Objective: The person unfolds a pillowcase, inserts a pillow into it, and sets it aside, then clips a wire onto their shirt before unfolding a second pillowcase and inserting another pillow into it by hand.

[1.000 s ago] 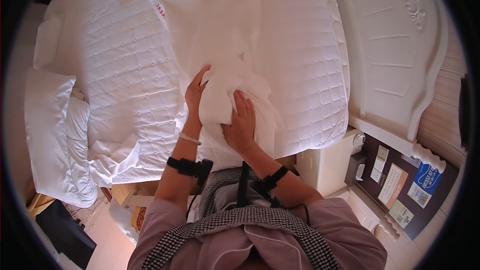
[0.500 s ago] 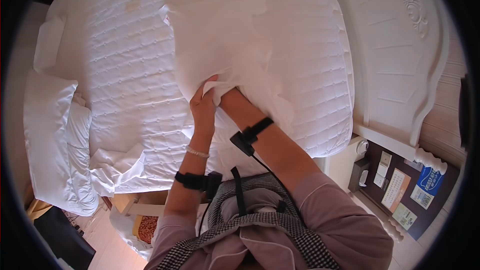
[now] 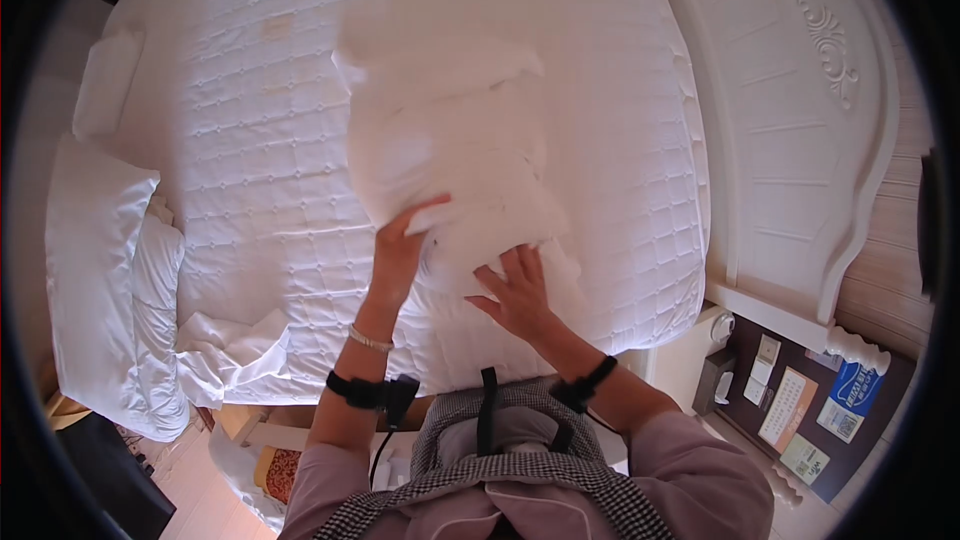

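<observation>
A white pillow in a white pillowcase (image 3: 450, 140) lies on the quilted mattress in front of me, its surface rumpled. At its near left edge my left hand (image 3: 402, 245) grips the pillowcase cloth, one finger stretched over the top and the others partly hidden. My right hand (image 3: 515, 290) rests at the near end of the pillowcase. Its fingers are apart and bent against the fabric, and the thumb points left.
The white quilted mattress (image 3: 260, 160) spreads around the pillow. Other white pillows (image 3: 95, 270) and crumpled white cloth (image 3: 235, 350) lie left. A carved white headboard (image 3: 790, 140) stands right, beside a dark-topped nightstand (image 3: 740, 390) with cards on it.
My right hand has come out from inside the pillowcase and now touches its near end. My left hand has moved slightly down toward me. The pillowcase's near end reaches closer to me.
</observation>
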The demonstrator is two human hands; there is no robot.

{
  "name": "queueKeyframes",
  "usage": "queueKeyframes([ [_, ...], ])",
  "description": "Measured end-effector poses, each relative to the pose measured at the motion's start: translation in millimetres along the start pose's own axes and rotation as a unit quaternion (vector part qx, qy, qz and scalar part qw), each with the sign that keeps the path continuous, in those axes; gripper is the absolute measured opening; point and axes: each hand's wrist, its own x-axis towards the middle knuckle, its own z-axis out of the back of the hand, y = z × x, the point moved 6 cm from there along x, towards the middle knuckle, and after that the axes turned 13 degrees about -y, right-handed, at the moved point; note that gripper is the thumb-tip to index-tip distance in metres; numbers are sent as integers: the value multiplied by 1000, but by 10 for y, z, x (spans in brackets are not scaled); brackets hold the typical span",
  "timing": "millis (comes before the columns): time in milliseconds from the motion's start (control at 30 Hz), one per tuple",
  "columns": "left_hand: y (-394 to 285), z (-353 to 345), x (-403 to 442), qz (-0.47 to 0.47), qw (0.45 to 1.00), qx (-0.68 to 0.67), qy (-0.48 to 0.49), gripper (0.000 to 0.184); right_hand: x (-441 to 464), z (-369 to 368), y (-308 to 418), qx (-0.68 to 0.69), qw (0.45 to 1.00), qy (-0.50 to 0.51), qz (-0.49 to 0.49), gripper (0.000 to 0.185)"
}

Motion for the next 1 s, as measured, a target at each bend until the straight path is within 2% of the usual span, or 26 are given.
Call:
queueKeyframes([
  [33,72,-23,-83,21,999,22,15,30,125,-234,-77,2,997,67,24,40],
  [67,148,-36,-148,43,998,47,29,27,285,-463,-178,6,998,61,29,40],
  [100,188,-97,-213,3,993,97,74,21,426,-707,-338,154,983,54,-85,39],
  [133,45,-232,-296,-37,983,144,106,18,483,-895,-458,296,934,47,-195,37],
  [167,90,-336,-376,11,975,168,145,17,550,-824,-454,396,898,17,-192,36],
  [200,26,-437,-465,8,971,161,176,19,635,-735,-472,489,852,-13,-185,36],
  [233,-32,-522,-545,35,972,129,193,20,699,-720,-535,506,842,-17,-185,36],
  [267,-19,-561,-593,40,975,84,201,22,740,-725,-621,489,851,-14,-192,36],
  [333,-112,-606,-686,56,954,112,274,27,852,-727,-908,428,878,-4,-214,36],
  [400,-120,-542,-682,128,946,91,283,29,1002,-738,-1178,380,895,3,-235,37],
  [467,-347,-489,-466,149,973,4,178,34,1107,-789,-1329,337,909,10,-247,37],
  [533,-378,-555,-274,162,972,-48,164,35,1118,-906,-1334,308,917,14,-251,37],
  [633,-379,-645,-105,127,981,-97,108,36,968,-1014,-1167,298,920,-1,-253,37],
  [700,-429,-663,-206,136,969,95,184,34,902,-935,-1152,297,918,-6,-262,37],
  [733,-529,-802,-332,71,974,-8,213,27,892,-896,-1176,293,918,-5,-267,37],
  [767,-546,-856,-479,35,956,73,280,23,900,-868,-1220,286,920,-4,-268,37],
  [833,-705,-886,-680,-15,947,20,322,22,872,-779,-1292,274,922,-4,-274,38],
  [867,-772,-870,-664,-15,947,21,321,22,903,-759,-1342,265,923,-6,-279,38],
  [933,-968,-889,-701,-122,922,52,363,23,912,-734,-1412,250,926,-2,-283,38],
  [967,-964,-889,-686,-123,923,48,363,23,921,-728,-1451,242,928,-3,-285,38],
  [1000,-967,-868,-616,-174,930,77,314,23,923,-734,-1465,235,930,-3,-284,38],
])
